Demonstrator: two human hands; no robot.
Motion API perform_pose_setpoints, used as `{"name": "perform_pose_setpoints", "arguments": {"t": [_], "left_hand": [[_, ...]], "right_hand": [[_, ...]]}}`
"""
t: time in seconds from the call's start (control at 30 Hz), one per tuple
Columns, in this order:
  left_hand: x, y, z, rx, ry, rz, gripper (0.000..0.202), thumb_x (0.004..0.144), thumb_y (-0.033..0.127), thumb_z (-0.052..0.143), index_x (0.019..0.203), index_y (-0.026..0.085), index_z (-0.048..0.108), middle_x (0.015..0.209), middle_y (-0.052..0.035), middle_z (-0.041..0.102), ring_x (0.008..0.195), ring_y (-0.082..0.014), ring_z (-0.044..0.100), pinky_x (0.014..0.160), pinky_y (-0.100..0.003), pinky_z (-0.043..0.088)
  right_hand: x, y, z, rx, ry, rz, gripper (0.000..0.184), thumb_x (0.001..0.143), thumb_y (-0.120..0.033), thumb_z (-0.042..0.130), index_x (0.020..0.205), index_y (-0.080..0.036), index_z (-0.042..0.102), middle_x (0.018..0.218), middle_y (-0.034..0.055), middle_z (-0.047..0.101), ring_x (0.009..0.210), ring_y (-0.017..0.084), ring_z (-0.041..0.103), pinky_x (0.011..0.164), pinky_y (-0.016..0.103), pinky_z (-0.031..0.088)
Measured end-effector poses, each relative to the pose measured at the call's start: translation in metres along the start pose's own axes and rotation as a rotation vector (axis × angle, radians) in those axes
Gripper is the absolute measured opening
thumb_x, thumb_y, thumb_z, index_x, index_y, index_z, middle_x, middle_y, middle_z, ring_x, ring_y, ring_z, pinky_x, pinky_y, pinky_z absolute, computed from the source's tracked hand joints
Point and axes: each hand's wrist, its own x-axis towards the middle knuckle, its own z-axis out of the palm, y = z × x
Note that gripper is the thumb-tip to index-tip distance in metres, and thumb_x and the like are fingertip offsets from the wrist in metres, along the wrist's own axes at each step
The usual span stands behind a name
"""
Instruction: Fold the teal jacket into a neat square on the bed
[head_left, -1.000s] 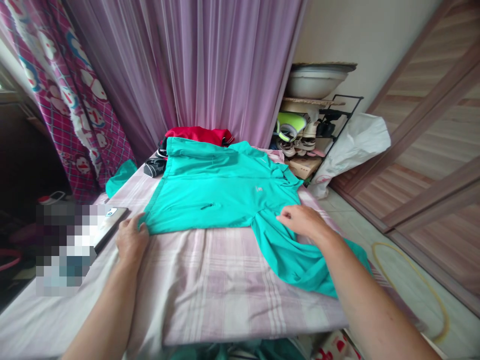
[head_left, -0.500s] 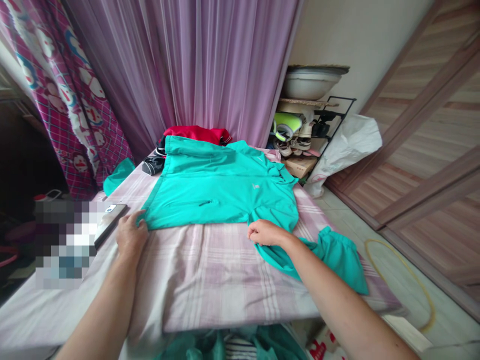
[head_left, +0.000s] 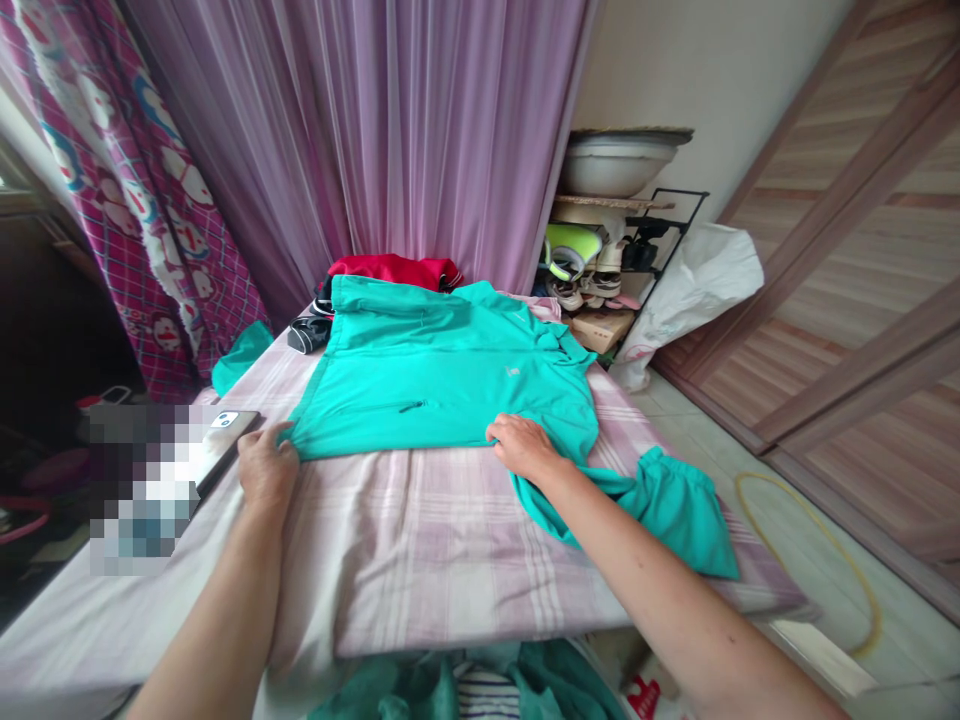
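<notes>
Turquoise jacket (head_left: 442, 385) flat on the plaid bed sheet (head_left: 442, 550), long axis running straight ahead, hem nearest; left hand (head_left: 266, 470) curled at the hem's corner, grip unclear; right hand (head_left: 521, 448) open, palm down on the hem, near the bunched sleeve (head_left: 675, 510).

The left forearm (head_left: 210, 600) and right forearm (head_left: 660, 590) reach forward, well apart. The left hand (head_left: 266, 468) curls downward at the wrist, while the right hand (head_left: 523, 447) lies flat, palm down.
</notes>
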Motion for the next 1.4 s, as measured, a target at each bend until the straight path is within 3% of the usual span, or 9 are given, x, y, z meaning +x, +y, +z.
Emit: {"name": "perform_pose_setpoints", "arguments": {"t": [0.27,0.4,0.57,0.7,0.87,0.97,1.07,1.3,1.4], "left_hand": [[-0.002,0.002,0.001,0.078,0.001,0.063,0.036,0.084,0.023,0.052,0.114,0.030,0.070,0.124,-0.0100,0.059,0.115,-0.0317,0.056,0.096,-0.047,0.047],[-0.011,0.015,0.002,0.221,0.029,0.238,0.035,0.092,0.032,0.045,0.116,0.027,0.070,0.141,-0.0073,0.058,0.132,-0.0306,0.047,0.111,-0.051,0.033],[-0.013,0.023,0.014,0.316,-0.205,0.440,0.039,0.096,0.039,0.042,0.126,0.032,0.065,0.142,-0.0025,0.060,0.137,-0.0268,0.045,0.120,-0.054,0.014],[-0.010,0.016,0.022,0.370,-0.240,0.423,0.045,0.097,0.044,0.041,0.137,0.034,0.057,0.150,-0.0034,0.051,0.140,-0.0268,0.042,0.118,-0.053,0.021],[-0.010,0.014,0.024,0.417,-0.246,0.376,0.051,0.097,0.046,0.038,0.144,0.030,0.051,0.155,-0.0063,0.045,0.143,-0.0278,0.037,0.117,-0.050,0.025],[-0.010,0.016,0.023,0.428,-0.259,0.355,0.053,0.097,0.047,0.036,0.145,0.029,0.049,0.156,-0.0063,0.043,0.144,-0.0272,0.036,0.117,-0.049,0.024],[-0.011,0.017,0.022,0.424,-0.260,0.348,0.052,0.097,0.048,0.037,0.145,0.030,0.049,0.156,-0.0061,0.044,0.144,-0.0267,0.037,0.117,-0.049,0.025],[-0.016,0.022,0.018,0.378,-0.251,0.329,0.048,0.098,0.043,0.040,0.142,0.031,0.053,0.154,-0.0058,0.046,0.143,-0.0271,0.038,0.118,-0.050,0.026],[-0.019,0.023,0.016,0.367,-0.247,0.328,0.046,0.098,0.038,0.040,0.141,0.031,0.054,0.153,-0.0060,0.048,0.142,-0.0271,0.040,0.117,-0.051,0.026]], "right_hand": [[-0.013,0.010,0.005,0.025,0.030,-0.079,0.037,0.089,-0.017,0.047,0.112,-0.026,0.074,0.115,0.0056,0.067,0.110,0.020,0.057,0.093,0.033,0.038],[-0.011,-0.002,0.002,0.070,0.071,-0.149,0.030,0.090,-0.022,0.051,0.102,-0.027,0.078,0.117,0.0052,0.068,0.112,0.022,0.056,0.095,0.036,0.039],[0.021,-0.004,-0.020,0.189,0.257,-0.181,0.036,0.095,-0.031,0.049,0.125,-0.026,0.068,0.136,0.0057,0.062,0.125,0.022,0.052,0.107,0.038,0.037],[0.044,0.028,-0.018,0.161,0.365,0.017,0.051,0.100,-0.038,0.037,0.148,-0.024,0.047,0.155,0.0088,0.042,0.143,0.025,0.036,0.117,0.047,0.026],[0.033,0.090,0.013,0.078,-0.057,0.427,0.063,0.101,-0.052,0.027,0.156,-0.022,0.032,0.164,0.0098,0.023,0.151,0.026,0.019,0.120,0.052,0.016],[0.022,0.112,0.020,0.054,-0.048,0.502,0.064,0.101,-0.051,0.021,0.157,-0.020,0.028,0.165,0.0104,0.021,0.151,0.025,0.018,0.121,0.050,0.016],[0.016,0.119,0.022,0.047,0.032,0.583,0.067,0.101,-0.051,0.017,0.158,-0.016,0.026,0.164,0.0135,0.021,0.150,0.027,0.019,0.119,0.051,0.020],[0.019,0.113,0.019,0.022,0.002,0.665,0.066,0.099,-0.052,0.019,0.153,-0.019,0.038,0.158,0.0173,0.034,0.145,0.032,0.030,0.113,0.061,0.025],[0.026,0.096,0.013,-0.010,0.087,0.573,0.065,0.099,-0.051,0.021,0.153,-0.019,0.037,0.158,0.0175,0.035,0.144,0.033,0.032,0.113,0.059,0.026]]}}
